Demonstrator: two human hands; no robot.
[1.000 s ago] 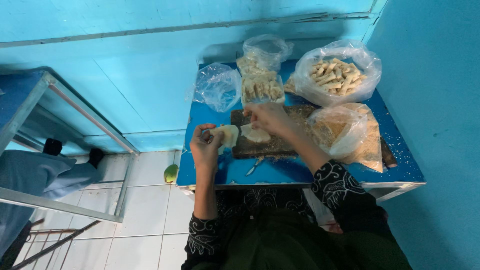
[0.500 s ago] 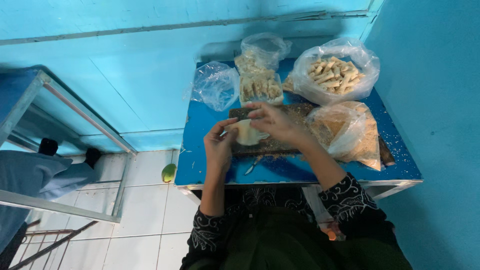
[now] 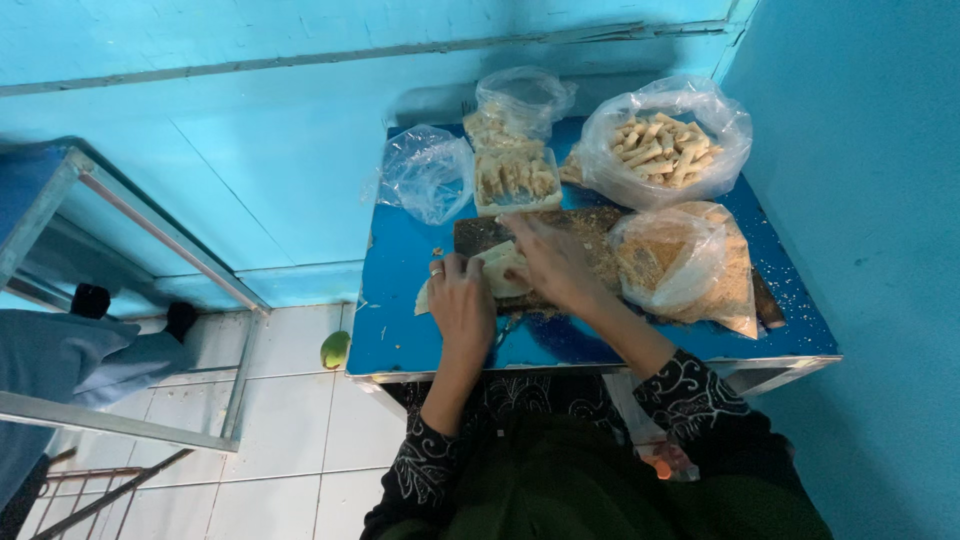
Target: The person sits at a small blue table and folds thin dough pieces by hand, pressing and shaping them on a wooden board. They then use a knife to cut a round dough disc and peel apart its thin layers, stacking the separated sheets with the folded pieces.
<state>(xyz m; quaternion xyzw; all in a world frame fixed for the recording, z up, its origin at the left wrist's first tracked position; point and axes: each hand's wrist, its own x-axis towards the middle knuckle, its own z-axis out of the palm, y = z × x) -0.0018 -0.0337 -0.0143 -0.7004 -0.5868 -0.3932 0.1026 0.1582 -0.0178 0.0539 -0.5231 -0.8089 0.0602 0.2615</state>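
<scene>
My left hand [image 3: 460, 305] and my right hand [image 3: 550, 262] both rest on a pale sheet of dough [image 3: 495, 268] lying on a dark wooden board [image 3: 475, 235] strewn with crumbs, on a small blue table [image 3: 400, 330]. My left hand, with a ring on one finger, presses the sheet's near left end. Fingers of my right hand cover its right end. Just beyond the board stands a white tray of crumbed rolls [image 3: 515, 178].
A bag of breadcrumbs [image 3: 685, 265] lies right of the board. Behind it stands a bag of rolled pieces [image 3: 665, 145]. A crumpled clear bag [image 3: 425, 175] and another bag [image 3: 522, 100] sit at the back. A green fruit [image 3: 335, 350] lies on the tiled floor. A metal-framed table [image 3: 150, 240] is left.
My left hand has shifted right and down onto the dough on the board. My right hand stays over the dough. The view has tilted slightly.
</scene>
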